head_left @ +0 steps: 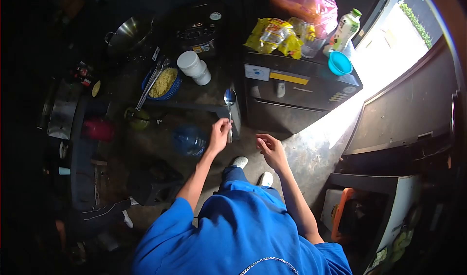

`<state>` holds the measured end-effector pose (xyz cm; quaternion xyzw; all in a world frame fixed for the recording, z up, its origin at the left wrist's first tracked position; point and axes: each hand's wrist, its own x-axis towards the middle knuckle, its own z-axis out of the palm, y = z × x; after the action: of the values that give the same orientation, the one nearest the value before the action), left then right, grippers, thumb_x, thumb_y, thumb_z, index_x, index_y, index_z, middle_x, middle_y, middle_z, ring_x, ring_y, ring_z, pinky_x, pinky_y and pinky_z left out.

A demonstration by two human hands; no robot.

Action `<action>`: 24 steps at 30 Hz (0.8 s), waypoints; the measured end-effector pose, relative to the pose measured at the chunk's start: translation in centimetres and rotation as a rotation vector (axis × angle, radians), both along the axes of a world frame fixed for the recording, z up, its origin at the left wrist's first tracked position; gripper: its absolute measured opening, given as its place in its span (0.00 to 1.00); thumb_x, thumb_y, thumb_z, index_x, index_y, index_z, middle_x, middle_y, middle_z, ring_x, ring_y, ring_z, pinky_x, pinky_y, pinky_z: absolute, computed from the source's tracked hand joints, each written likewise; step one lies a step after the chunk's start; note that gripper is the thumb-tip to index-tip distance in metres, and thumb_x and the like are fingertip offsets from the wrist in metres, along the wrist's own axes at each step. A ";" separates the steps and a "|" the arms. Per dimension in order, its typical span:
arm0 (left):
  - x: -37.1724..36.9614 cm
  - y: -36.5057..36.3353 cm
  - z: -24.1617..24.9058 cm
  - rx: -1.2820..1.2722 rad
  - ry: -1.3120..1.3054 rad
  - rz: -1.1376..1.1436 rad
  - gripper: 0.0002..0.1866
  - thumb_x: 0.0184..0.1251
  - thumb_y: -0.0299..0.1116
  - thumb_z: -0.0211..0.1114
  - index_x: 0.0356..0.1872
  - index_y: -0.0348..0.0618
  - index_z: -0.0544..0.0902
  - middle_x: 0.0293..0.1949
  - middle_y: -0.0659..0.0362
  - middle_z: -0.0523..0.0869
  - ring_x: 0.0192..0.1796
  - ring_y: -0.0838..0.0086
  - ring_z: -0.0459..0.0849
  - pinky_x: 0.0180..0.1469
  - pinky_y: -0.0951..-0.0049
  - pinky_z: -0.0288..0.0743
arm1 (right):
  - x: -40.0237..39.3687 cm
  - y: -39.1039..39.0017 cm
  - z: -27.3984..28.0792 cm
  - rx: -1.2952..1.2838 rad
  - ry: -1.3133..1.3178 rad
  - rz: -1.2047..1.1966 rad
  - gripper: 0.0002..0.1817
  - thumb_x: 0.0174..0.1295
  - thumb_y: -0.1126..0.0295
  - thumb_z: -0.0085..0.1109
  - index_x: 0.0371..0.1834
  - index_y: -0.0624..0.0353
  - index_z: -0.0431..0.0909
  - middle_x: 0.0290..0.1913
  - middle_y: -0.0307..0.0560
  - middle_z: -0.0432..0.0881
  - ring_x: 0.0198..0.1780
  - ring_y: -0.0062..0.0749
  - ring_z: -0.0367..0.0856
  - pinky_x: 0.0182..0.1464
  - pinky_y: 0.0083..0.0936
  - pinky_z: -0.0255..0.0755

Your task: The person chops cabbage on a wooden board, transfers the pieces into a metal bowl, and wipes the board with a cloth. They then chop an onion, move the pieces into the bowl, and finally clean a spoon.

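Note:
A metal spoon point(230, 98) is pinched in the fingers of my left hand point(220, 135), with its bowl pointing away from me near the corner of the dark counter point(197, 96). My right hand point(272, 152) hovers over the floor to the right, its fingers loosely curled and nothing visible in them. Beyond my left hand, a white lidded tub point(194, 67) stands on the counter. Beside the tub is a blue basket point(171, 93) of yellow noodles point(164, 82), with metal tongs point(152, 84) lying across its left side.
A dark fridge point(301, 97) carries yellow packets point(273, 35), a pink bag point(309, 5), a bottle point(347, 29) and a turquoise bowl point(340, 63). Further left are a rice cooker point(197, 31) and a wok point(129, 34). A water jug point(188, 139) sits low on my left.

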<state>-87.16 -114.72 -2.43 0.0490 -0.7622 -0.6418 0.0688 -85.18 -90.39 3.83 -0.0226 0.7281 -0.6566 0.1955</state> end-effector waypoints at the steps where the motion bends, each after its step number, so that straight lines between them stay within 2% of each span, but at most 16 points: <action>1: -1.5 -2.4 -1.5 -0.061 -0.012 0.004 0.07 0.80 0.27 0.61 0.50 0.35 0.84 0.34 0.62 0.85 0.33 0.81 0.84 0.38 0.76 0.80 | -0.6 -1.7 -1.1 0.002 -0.012 -0.007 0.18 0.78 0.59 0.59 0.61 0.60 0.83 0.45 0.41 0.88 0.44 0.22 0.86 0.44 0.22 0.78; 3: -4.6 -5.9 -4.4 -0.041 -0.056 0.015 0.07 0.80 0.26 0.61 0.49 0.34 0.85 0.33 0.62 0.85 0.32 0.81 0.82 0.35 0.76 0.79 | -2.2 -5.4 -2.5 0.072 0.007 -0.016 0.17 0.76 0.62 0.61 0.55 0.66 0.85 0.38 0.50 0.90 0.41 0.29 0.88 0.48 0.27 0.80; 5: -6.6 -8.0 -4.0 0.030 -0.209 0.034 0.07 0.80 0.26 0.61 0.47 0.34 0.85 0.31 0.62 0.85 0.30 0.82 0.80 0.33 0.76 0.76 | -3.5 -8.4 -4.2 0.135 -0.046 0.051 0.18 0.74 0.61 0.61 0.55 0.65 0.85 0.40 0.54 0.91 0.42 0.34 0.90 0.47 0.29 0.80; 6: -7.7 -9.1 -4.5 0.041 -0.209 0.039 0.07 0.80 0.26 0.61 0.47 0.34 0.85 0.31 0.62 0.85 0.30 0.82 0.80 0.33 0.76 0.76 | -3.8 -9.6 -4.5 0.168 -0.039 0.060 0.18 0.75 0.61 0.61 0.55 0.65 0.85 0.40 0.54 0.91 0.42 0.34 0.90 0.47 0.30 0.80; 8: -9.6 -11.6 -7.0 -0.180 -0.068 -0.008 0.07 0.79 0.26 0.62 0.45 0.33 0.85 0.29 0.61 0.85 0.29 0.81 0.78 0.32 0.75 0.73 | -3.6 -11.3 -5.6 0.204 -0.044 0.076 0.18 0.75 0.61 0.61 0.54 0.65 0.85 0.40 0.53 0.91 0.42 0.34 0.90 0.47 0.30 0.80; 10: -11.5 -14.0 -10.1 -0.234 -0.008 -0.023 0.07 0.77 0.26 0.63 0.44 0.32 0.86 0.28 0.60 0.84 0.28 0.80 0.77 0.32 0.74 0.73 | -3.5 -11.5 -7.7 0.199 -0.104 0.126 0.19 0.79 0.59 0.58 0.60 0.62 0.82 0.41 0.46 0.89 0.41 0.25 0.87 0.42 0.24 0.79; 11: -12.8 -14.9 -10.9 -0.290 0.066 -0.044 0.07 0.76 0.26 0.64 0.43 0.31 0.86 0.26 0.59 0.83 0.28 0.80 0.76 0.32 0.73 0.72 | -3.4 -11.5 -8.3 0.203 -0.106 0.117 0.19 0.79 0.59 0.58 0.60 0.62 0.82 0.41 0.46 0.89 0.41 0.25 0.87 0.42 0.24 0.79; 12: -13.8 -15.8 -10.9 -0.369 0.070 -0.056 0.05 0.73 0.24 0.66 0.42 0.32 0.86 0.27 0.56 0.86 0.29 0.76 0.81 0.35 0.72 0.75 | -3.1 -11.5 -8.5 0.203 -0.156 0.088 0.19 0.79 0.59 0.57 0.60 0.62 0.82 0.43 0.47 0.89 0.43 0.27 0.87 0.43 0.25 0.80; 15: -15.9 -17.1 -10.9 -0.418 0.123 -0.051 0.05 0.72 0.24 0.66 0.41 0.32 0.87 0.30 0.53 0.89 0.32 0.73 0.86 0.38 0.70 0.78 | -2.2 -10.5 -8.8 0.182 -0.268 -0.020 0.19 0.79 0.58 0.57 0.61 0.61 0.82 0.46 0.49 0.89 0.45 0.30 0.88 0.45 0.26 0.82; 16: -16.4 -17.5 -10.6 -0.430 0.067 -0.062 0.05 0.71 0.25 0.67 0.42 0.33 0.87 0.32 0.51 0.91 0.36 0.71 0.90 0.40 0.70 0.79 | -1.8 -10.0 -8.8 0.159 -0.331 -0.072 0.19 0.79 0.58 0.57 0.61 0.60 0.82 0.47 0.49 0.89 0.47 0.31 0.89 0.46 0.27 0.82; 17: -16.7 -17.5 -10.5 -0.426 0.071 -0.093 0.05 0.71 0.25 0.67 0.42 0.33 0.87 0.32 0.51 0.91 0.36 0.71 0.90 0.40 0.70 0.79 | -1.7 -9.4 -8.9 0.157 -0.336 -0.104 0.19 0.79 0.58 0.57 0.61 0.60 0.82 0.47 0.49 0.89 0.47 0.31 0.89 0.46 0.27 0.82; 19: -16.0 -17.2 -7.8 -0.510 -0.013 -0.026 0.05 0.70 0.27 0.68 0.42 0.37 0.88 0.35 0.48 0.90 0.37 0.56 0.90 0.40 0.63 0.81 | -0.5 -8.3 -9.5 0.101 -0.402 -0.239 0.18 0.79 0.59 0.57 0.62 0.59 0.82 0.48 0.47 0.89 0.48 0.29 0.88 0.46 0.28 0.82; 23: -15.1 -15.9 -6.0 -0.740 0.227 0.109 0.08 0.73 0.31 0.67 0.44 0.36 0.88 0.44 0.45 0.89 0.49 0.51 0.88 0.49 0.56 0.81 | 2.8 -6.1 -10.1 -0.038 -0.473 -0.457 0.17 0.78 0.59 0.58 0.60 0.57 0.82 0.46 0.43 0.88 0.46 0.28 0.88 0.47 0.29 0.82; 24: -14.5 -15.0 -4.6 -0.716 0.201 0.100 0.08 0.73 0.31 0.66 0.44 0.37 0.88 0.44 0.45 0.89 0.50 0.51 0.88 0.51 0.56 0.80 | 3.7 -5.5 -10.0 -0.029 -0.480 -0.489 0.17 0.78 0.58 0.59 0.60 0.57 0.82 0.46 0.42 0.87 0.46 0.28 0.87 0.47 0.28 0.82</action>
<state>-101.63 -129.74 -7.07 -0.0041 -0.9245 -0.3320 0.1872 -81.48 -95.93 -6.12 0.3050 0.6357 -0.6809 0.1979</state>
